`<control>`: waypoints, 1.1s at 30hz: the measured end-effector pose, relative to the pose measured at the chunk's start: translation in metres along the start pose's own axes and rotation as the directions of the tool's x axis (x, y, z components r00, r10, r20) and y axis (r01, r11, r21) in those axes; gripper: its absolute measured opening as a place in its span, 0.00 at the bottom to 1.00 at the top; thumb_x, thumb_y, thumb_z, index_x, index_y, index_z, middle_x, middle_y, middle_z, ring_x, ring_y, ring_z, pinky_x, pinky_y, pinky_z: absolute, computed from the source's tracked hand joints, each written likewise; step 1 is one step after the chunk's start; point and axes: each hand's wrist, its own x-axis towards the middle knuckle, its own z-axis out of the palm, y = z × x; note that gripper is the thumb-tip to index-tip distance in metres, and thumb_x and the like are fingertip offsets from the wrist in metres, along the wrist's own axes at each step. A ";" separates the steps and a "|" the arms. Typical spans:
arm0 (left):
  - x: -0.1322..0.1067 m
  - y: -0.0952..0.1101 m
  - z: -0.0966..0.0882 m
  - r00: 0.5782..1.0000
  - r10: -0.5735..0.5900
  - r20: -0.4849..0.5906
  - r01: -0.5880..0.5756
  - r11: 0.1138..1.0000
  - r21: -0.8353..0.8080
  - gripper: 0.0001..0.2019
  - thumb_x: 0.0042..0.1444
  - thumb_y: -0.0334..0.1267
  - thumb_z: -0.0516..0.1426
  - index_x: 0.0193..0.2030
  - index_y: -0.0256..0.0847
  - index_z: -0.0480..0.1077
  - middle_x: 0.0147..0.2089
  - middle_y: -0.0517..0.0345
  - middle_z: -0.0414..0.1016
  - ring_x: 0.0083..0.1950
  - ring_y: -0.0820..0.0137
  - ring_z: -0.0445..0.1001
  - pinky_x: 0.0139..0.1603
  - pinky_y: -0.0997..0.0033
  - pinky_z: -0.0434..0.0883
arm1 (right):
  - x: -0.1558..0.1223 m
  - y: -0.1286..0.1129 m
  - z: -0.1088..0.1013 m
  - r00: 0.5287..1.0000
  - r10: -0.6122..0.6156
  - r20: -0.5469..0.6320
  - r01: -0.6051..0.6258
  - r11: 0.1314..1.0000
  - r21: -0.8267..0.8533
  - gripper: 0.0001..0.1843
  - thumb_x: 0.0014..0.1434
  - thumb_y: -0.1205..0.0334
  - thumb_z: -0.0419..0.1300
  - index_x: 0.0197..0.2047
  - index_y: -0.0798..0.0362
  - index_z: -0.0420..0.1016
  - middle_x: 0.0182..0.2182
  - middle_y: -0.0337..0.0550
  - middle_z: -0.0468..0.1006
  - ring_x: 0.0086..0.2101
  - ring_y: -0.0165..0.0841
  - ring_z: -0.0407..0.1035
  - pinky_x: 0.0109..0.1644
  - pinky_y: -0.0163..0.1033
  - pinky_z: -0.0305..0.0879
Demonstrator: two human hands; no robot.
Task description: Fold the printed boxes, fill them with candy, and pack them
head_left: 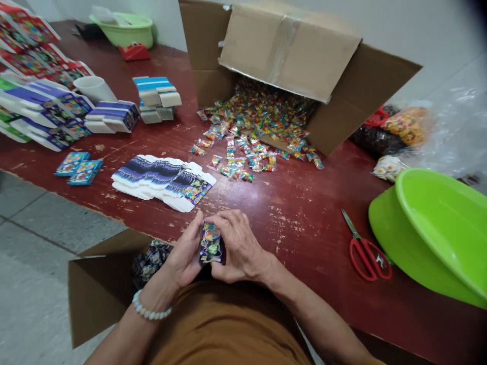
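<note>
Both my hands hold one small colourful printed box (211,244) close to my body at the table's near edge. My left hand (186,253) grips its left side with curled fingers. My right hand (238,246) wraps its right side and top. A fanned stack of flat unfolded box blanks (163,180) lies on the red table (304,213) just beyond my hands. Farther back, several small wrapped candies (247,147) spill from a tipped cardboard box (297,66).
Red-handled scissors (365,251) and stacked green basins (437,233) lie at the right. An open carton (102,284) with filled small boxes stands on the floor at my left. Piles of folded boxes (45,111), a white cup (93,88) and small cards (78,168) occupy the left.
</note>
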 end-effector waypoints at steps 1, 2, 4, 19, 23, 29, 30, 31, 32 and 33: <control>-0.001 0.000 -0.003 1.000 0.003 -0.010 -0.003 1.000 0.017 0.20 0.71 0.45 0.47 0.52 0.33 0.74 0.39 0.48 0.84 0.36 0.62 0.83 0.40 0.64 0.80 | 0.000 -0.001 0.003 1.000 0.010 0.001 -0.010 1.000 0.020 0.42 0.41 0.60 0.60 0.62 0.57 0.61 0.54 0.58 0.69 0.53 0.51 0.62 0.57 0.55 0.60; -0.002 0.001 -0.006 1.000 0.016 -0.027 -0.015 0.999 0.038 0.18 0.71 0.44 0.48 0.50 0.34 0.75 0.37 0.49 0.84 0.32 0.64 0.82 0.36 0.66 0.80 | 0.001 -0.002 0.006 1.000 0.017 0.010 -0.017 0.999 0.042 0.43 0.42 0.60 0.61 0.63 0.57 0.60 0.54 0.58 0.69 0.53 0.51 0.62 0.58 0.55 0.60; -0.006 0.003 -0.019 0.994 0.076 -0.074 -0.068 0.993 0.101 0.14 0.69 0.42 0.51 0.47 0.36 0.74 0.33 0.52 0.82 0.25 0.67 0.78 0.27 0.69 0.77 | 0.003 0.000 0.010 0.998 0.000 0.064 -0.006 0.995 0.101 0.46 0.44 0.56 0.66 0.65 0.55 0.57 0.57 0.58 0.67 0.55 0.50 0.61 0.60 0.55 0.59; -0.047 0.036 -0.128 0.630 0.738 -0.243 -0.355 0.551 0.755 0.25 0.48 0.52 0.68 0.51 0.48 0.72 0.49 0.57 0.79 0.55 0.56 0.74 0.56 0.61 0.73 | 0.120 0.070 0.039 0.855 0.518 -0.034 -0.516 0.842 -0.158 0.37 0.54 0.43 0.70 0.59 0.56 0.66 0.56 0.60 0.67 0.56 0.52 0.65 0.57 0.56 0.65; -0.034 0.032 -0.097 0.604 0.781 -0.159 -0.434 0.490 0.756 0.22 0.52 0.45 0.66 0.53 0.47 0.70 0.52 0.54 0.77 0.55 0.59 0.75 0.57 0.63 0.71 | 0.115 0.073 0.045 0.808 0.565 -0.167 -0.566 0.823 0.044 0.31 0.51 0.53 0.73 0.55 0.53 0.69 0.55 0.52 0.67 0.53 0.44 0.67 0.56 0.49 0.66; -0.025 0.050 -0.071 0.489 0.872 -0.014 -0.481 0.283 0.830 0.23 0.53 0.46 0.66 0.56 0.47 0.72 0.59 0.53 0.74 0.61 0.56 0.71 0.65 0.62 0.65 | 0.095 0.081 0.015 0.792 0.609 -0.046 -0.480 0.667 0.570 0.11 0.60 0.53 0.61 0.35 0.52 0.72 0.31 0.37 0.74 0.33 0.31 0.68 0.41 0.37 0.67; -0.025 0.053 -0.067 0.522 0.853 0.000 -0.502 0.308 0.808 0.24 0.53 0.47 0.66 0.56 0.47 0.73 0.59 0.53 0.75 0.61 0.56 0.71 0.65 0.62 0.65 | 0.089 0.078 0.006 0.823 0.568 -0.001 -0.446 0.646 0.619 0.12 0.59 0.52 0.62 0.35 0.52 0.72 0.30 0.36 0.74 0.32 0.30 0.67 0.39 0.36 0.66; -0.024 0.054 -0.061 0.599 0.801 0.009 -0.523 0.383 0.762 0.24 0.53 0.49 0.66 0.55 0.47 0.75 0.58 0.52 0.77 0.61 0.55 0.72 0.63 0.63 0.67 | 0.082 0.074 -0.003 0.853 0.519 0.047 -0.408 0.608 0.682 0.13 0.57 0.50 0.65 0.34 0.52 0.72 0.30 0.36 0.74 0.32 0.29 0.67 0.39 0.35 0.66; -0.023 0.054 -0.056 0.714 0.699 0.029 -0.516 0.498 0.697 0.24 0.52 0.51 0.66 0.55 0.46 0.76 0.55 0.51 0.79 0.59 0.55 0.74 0.59 0.63 0.70 | 0.075 0.069 -0.011 0.882 0.461 0.097 -0.373 0.557 0.742 0.15 0.55 0.49 0.67 0.34 0.52 0.73 0.30 0.36 0.74 0.31 0.29 0.67 0.39 0.35 0.66; -0.022 0.052 -0.050 0.838 0.540 0.077 -0.461 0.627 0.628 0.26 0.51 0.54 0.67 0.54 0.44 0.77 0.53 0.48 0.81 0.56 0.54 0.76 0.55 0.63 0.73 | 0.069 0.063 -0.017 0.905 0.402 0.143 -0.348 0.502 0.792 0.16 0.54 0.48 0.68 0.35 0.52 0.73 0.31 0.36 0.75 0.32 0.29 0.67 0.39 0.35 0.66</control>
